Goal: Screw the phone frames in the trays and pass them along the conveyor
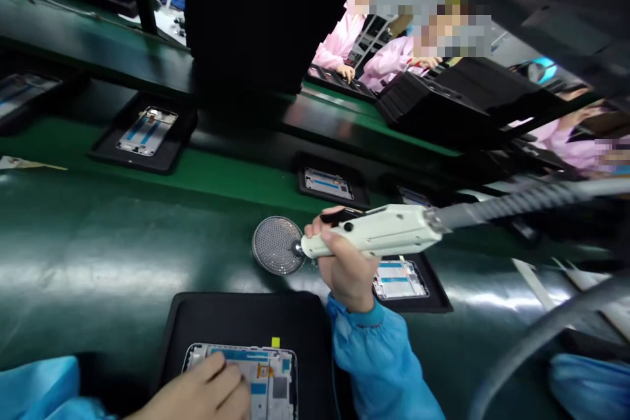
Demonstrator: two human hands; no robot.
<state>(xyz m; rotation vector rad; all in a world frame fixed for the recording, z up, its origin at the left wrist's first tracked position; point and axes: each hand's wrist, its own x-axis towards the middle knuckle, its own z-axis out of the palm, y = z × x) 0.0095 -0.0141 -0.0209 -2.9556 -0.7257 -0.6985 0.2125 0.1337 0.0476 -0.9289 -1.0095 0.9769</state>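
Note:
My right hand (344, 262) grips a white electric screwdriver (378, 230), and its grey cable runs off to the right. The screwdriver's tip is at the edge of a round perforated metal disc (275, 244) lying on the green belt. My left hand (207, 394) is low in view, holding a phone frame (270, 374) with its fingers across the frame's left part. That frame lies on a black mat (246, 318), and my hand and the picture's bottom edge hide part of it.
Several other phone frames sit on black trays along the green conveyor belt (197, 170), one (399, 279) just behind my right hand. Black stands rise beyond the belt. Co-workers in pink smocks (339, 46) work on the far side.

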